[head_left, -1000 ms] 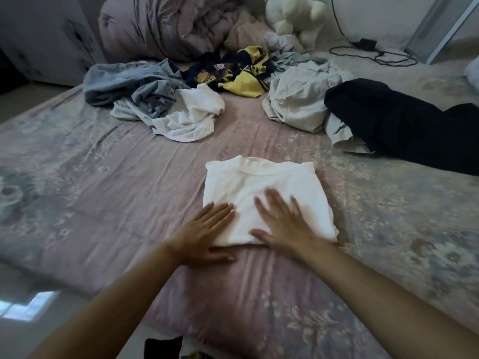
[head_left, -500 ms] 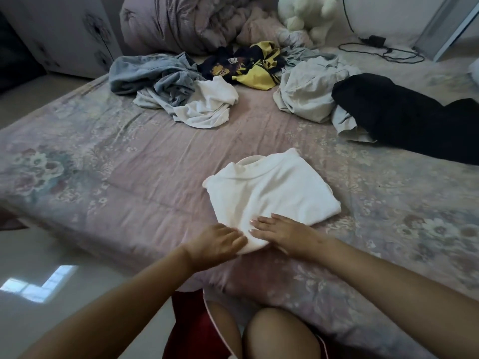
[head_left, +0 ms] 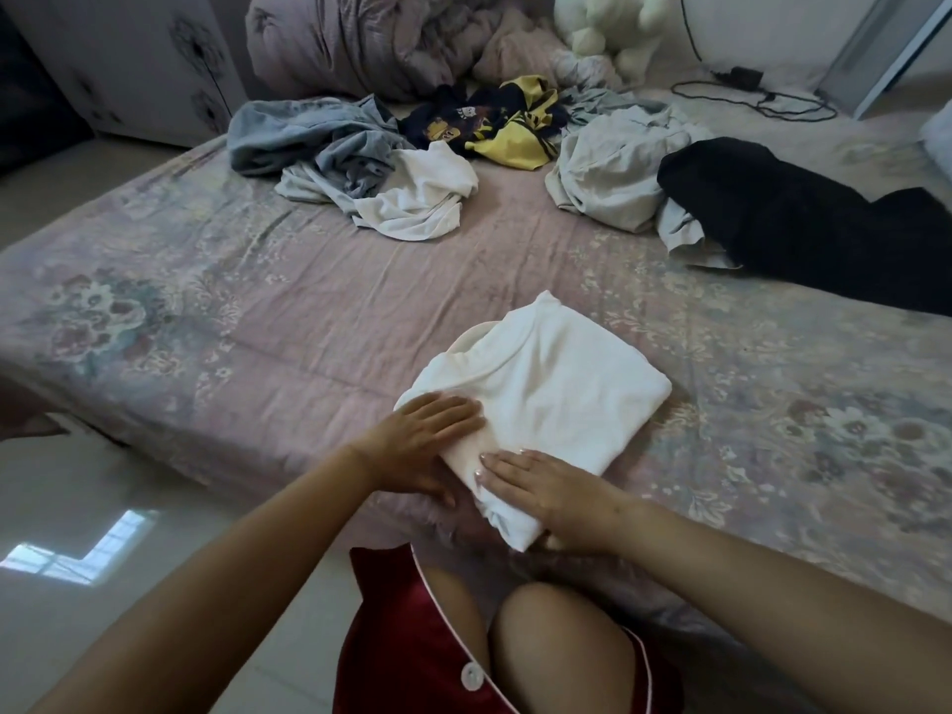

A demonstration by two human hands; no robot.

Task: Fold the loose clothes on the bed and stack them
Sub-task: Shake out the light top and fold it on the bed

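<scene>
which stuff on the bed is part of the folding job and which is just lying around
Part of the job:
folded white shirt under the left hand and right hand
grey garments
crumpled white top
navy and yellow shirt
pale grey shirt
black garment

Just lying about:
bundled duvet
white plush toy
charger and cable

Folded white shirt point(head_left: 546, 399) now turned cornerwise, nearer the bed edge point(head_left: 309, 487).
</scene>
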